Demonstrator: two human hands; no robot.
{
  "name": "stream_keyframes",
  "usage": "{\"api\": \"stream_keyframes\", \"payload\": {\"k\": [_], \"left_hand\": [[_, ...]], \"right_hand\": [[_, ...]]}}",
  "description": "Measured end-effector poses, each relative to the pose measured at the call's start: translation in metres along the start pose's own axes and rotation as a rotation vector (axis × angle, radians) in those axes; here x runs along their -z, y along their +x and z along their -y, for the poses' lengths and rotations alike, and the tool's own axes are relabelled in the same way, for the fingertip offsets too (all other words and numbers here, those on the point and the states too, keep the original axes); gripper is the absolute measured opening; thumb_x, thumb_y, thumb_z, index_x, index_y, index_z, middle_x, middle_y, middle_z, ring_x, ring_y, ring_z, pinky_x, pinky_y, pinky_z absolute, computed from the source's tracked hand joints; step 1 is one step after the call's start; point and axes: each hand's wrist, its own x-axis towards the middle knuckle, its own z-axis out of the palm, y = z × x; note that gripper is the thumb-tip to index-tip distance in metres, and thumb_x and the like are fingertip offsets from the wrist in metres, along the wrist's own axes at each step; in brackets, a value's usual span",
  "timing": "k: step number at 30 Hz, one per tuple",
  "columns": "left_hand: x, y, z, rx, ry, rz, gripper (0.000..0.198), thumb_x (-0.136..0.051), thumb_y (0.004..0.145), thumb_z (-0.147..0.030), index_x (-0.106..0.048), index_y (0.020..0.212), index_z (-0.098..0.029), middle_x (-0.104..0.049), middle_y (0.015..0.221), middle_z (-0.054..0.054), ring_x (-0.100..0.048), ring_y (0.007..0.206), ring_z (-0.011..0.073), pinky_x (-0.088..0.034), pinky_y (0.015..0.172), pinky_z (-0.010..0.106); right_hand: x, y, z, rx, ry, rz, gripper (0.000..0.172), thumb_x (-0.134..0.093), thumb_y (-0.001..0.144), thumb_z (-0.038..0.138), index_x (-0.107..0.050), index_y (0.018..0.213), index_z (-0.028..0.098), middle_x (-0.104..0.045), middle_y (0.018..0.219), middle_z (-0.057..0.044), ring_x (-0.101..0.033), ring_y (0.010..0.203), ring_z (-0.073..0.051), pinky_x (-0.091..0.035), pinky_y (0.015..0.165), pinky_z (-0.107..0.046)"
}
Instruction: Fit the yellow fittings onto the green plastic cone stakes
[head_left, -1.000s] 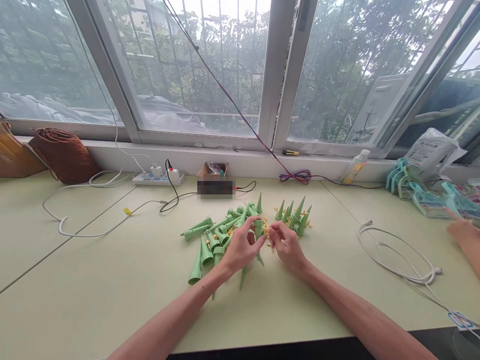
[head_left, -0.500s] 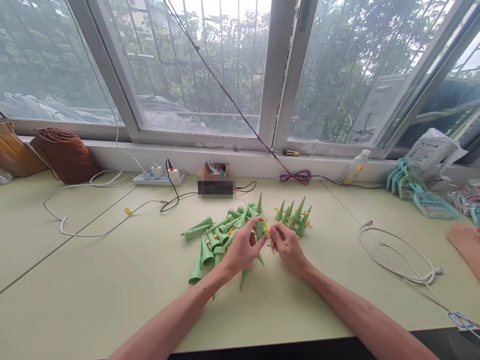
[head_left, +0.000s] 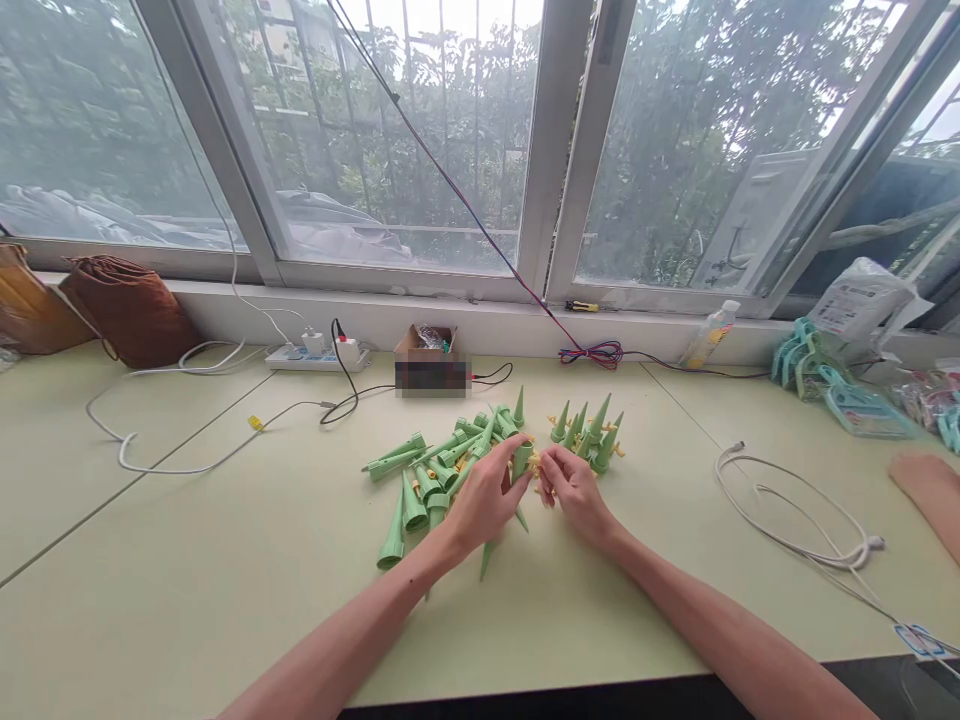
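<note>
Between the thumb and fingers of my left hand (head_left: 486, 500) is a green plastic watering spike (head_left: 522, 460), its wide end up. My right hand (head_left: 574, 490) pinches a small yellow valve (head_left: 535, 462) against the side of that spike; the fingertips hide part of it. To the left, and partly under my left hand, lies a pile of green spikes (head_left: 414, 512) with a few yellow valves among them. Beyond my right hand, several spikes with yellow valves (head_left: 596, 425) stand point up in a group.
A small cardboard box (head_left: 426, 340) and a power strip (head_left: 319, 358) sit at the back. Cables (head_left: 795, 545) loop across the right side. A bottle (head_left: 709, 335) leans by the window sill. Another person's hand (head_left: 926, 485) rests at the right edge.
My hands have barely moved; the green spike in my left hand has shifted very slightly. The other person's hand at the right edge has moved a little leftward.
</note>
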Motion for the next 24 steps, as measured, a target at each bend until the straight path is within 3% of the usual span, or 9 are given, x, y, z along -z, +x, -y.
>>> {"api": "stream_keyframes", "payload": {"k": [10, 17, 24], "left_hand": [[0.002, 0.001, -0.003, 0.008, -0.007, -0.010, 0.038, -0.054, 0.092, -0.031, -0.054, 0.128, -0.019, -0.052, 0.063, -0.005, -0.044, 0.050, 0.0111, -0.043, 0.060, 0.025], [0.005, 0.004, -0.009, 0.066, -0.163, -0.009, 0.036, -0.057, 0.089, -0.035, -0.054, 0.121, -0.019, -0.039, 0.058, -0.009, -0.035, 0.043, 0.0080, -0.030, 0.047, 0.021], [0.009, 0.006, -0.015, 0.178, -0.316, -0.005, 0.039, -0.059, 0.088, -0.044, -0.056, 0.119, -0.019, -0.045, 0.069, -0.005, -0.033, 0.043, 0.0053, -0.025, 0.042, 0.020]], "right_hand": [[-0.001, 0.001, 0.001, -0.021, 0.032, 0.005, 0.037, -0.052, 0.095, 0.053, -0.049, 0.078, 0.021, -0.044, 0.056, 0.007, -0.047, 0.043, -0.010, -0.041, 0.043, -0.023], [-0.002, 0.002, -0.003, -0.010, 0.019, -0.021, 0.037, -0.053, 0.094, 0.055, -0.051, 0.081, 0.020, -0.046, 0.053, 0.007, -0.044, 0.041, -0.009, -0.039, 0.042, -0.023], [-0.003, 0.001, 0.000, 0.002, -0.018, -0.038, 0.039, -0.051, 0.095, 0.057, -0.051, 0.079, 0.021, -0.046, 0.054, 0.007, -0.043, 0.042, -0.010, -0.039, 0.042, -0.023]]}}
